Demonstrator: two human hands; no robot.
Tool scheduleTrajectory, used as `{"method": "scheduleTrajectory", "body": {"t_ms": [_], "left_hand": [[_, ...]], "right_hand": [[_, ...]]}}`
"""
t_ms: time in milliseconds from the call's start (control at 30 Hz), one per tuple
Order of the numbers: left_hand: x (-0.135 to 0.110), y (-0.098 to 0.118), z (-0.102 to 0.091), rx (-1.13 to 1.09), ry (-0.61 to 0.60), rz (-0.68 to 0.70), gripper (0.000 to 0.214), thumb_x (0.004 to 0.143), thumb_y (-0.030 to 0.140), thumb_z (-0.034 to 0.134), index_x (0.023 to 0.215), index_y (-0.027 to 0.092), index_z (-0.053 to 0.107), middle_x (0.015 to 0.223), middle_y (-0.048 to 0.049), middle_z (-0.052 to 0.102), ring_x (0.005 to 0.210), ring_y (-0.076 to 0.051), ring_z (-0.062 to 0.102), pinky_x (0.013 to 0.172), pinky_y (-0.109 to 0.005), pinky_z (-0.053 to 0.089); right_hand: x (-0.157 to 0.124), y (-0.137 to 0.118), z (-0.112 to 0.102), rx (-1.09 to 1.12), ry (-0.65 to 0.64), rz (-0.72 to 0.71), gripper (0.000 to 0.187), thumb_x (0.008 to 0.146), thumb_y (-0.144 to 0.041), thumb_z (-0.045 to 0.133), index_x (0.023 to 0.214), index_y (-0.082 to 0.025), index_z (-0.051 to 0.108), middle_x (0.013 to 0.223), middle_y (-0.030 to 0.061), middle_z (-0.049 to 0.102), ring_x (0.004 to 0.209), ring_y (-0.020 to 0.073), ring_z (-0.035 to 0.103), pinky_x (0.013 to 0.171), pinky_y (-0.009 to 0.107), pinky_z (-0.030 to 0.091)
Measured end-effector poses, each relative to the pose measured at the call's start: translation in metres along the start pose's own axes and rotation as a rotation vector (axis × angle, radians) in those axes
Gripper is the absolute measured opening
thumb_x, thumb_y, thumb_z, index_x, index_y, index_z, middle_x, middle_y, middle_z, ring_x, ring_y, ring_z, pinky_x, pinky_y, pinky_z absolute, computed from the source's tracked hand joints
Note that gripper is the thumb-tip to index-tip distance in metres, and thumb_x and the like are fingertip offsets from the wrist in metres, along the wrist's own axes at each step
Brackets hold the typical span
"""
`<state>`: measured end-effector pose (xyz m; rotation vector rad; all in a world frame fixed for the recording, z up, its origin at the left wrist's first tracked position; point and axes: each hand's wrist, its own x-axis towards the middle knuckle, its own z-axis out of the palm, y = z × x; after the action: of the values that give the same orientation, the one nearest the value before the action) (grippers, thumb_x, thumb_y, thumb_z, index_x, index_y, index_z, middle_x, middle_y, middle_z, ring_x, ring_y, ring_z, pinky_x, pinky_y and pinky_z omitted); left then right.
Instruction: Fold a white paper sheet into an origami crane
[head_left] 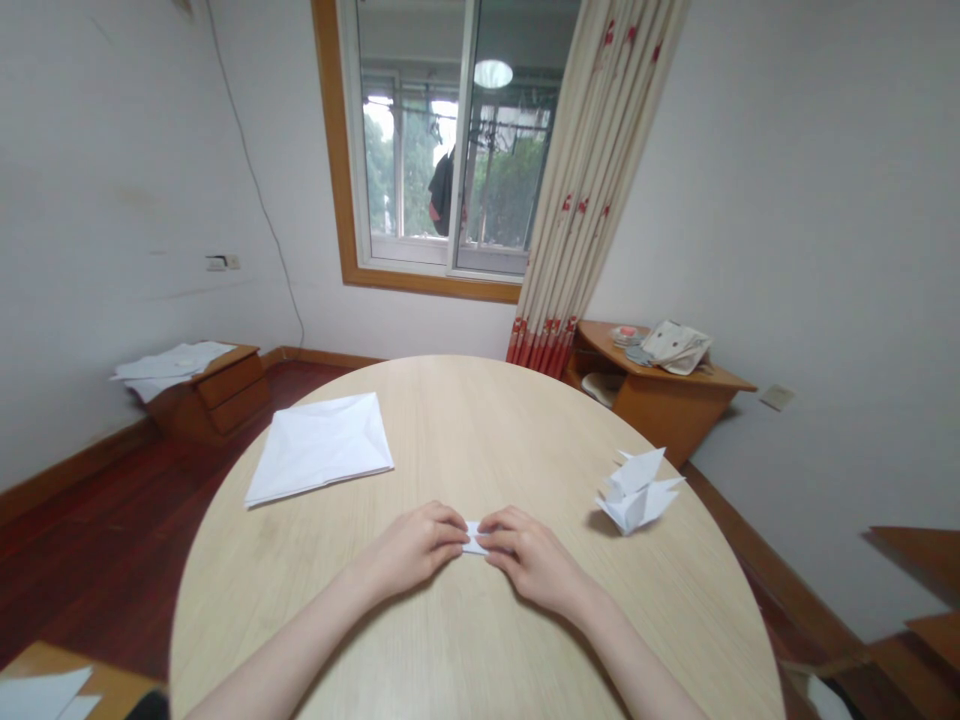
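Note:
A small piece of folded white paper point(474, 538) lies on the round light-wood table point(465, 640). My left hand point(415, 547) and my right hand point(526, 553) meet over it, fingers curled down and pressed onto its two ends. Most of the paper is hidden under my fingers. A stack of white paper sheets point(321, 447) lies at the table's far left. At the right sit folded white paper figures point(637, 492).
A low wooden cabinet point(214, 388) with papers on it stands by the left wall. A wooden corner desk point(660, 385) with a bag is at the back right, beside a curtain point(592, 180) and window point(450, 140). The floor is dark red wood.

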<state>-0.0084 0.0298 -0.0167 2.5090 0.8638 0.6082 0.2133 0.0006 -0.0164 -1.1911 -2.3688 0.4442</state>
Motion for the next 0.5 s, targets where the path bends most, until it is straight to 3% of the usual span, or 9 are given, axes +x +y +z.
{"method": "scheduleTrajectory", "body": {"t_ms": [500], "left_hand": [[0.0017, 0.002, 0.0002, -0.124, -0.004, -0.03, 0.022, 0.095, 0.021, 0.046, 0.094, 0.019, 0.068, 0.096, -0.0041, 0.065, 0.095, -0.018, 0.058, 0.088, -0.028, 0.044]], "right_hand": [[0.0016, -0.0054, -0.0011, 0.08, 0.014, -0.031, 0.027, 0.091, -0.009, 0.044, 0.093, -0.02, 0.067, 0.1, 0.0058, 0.064, 0.095, 0.0176, 0.057, 0.084, 0.029, 0.045]]}}
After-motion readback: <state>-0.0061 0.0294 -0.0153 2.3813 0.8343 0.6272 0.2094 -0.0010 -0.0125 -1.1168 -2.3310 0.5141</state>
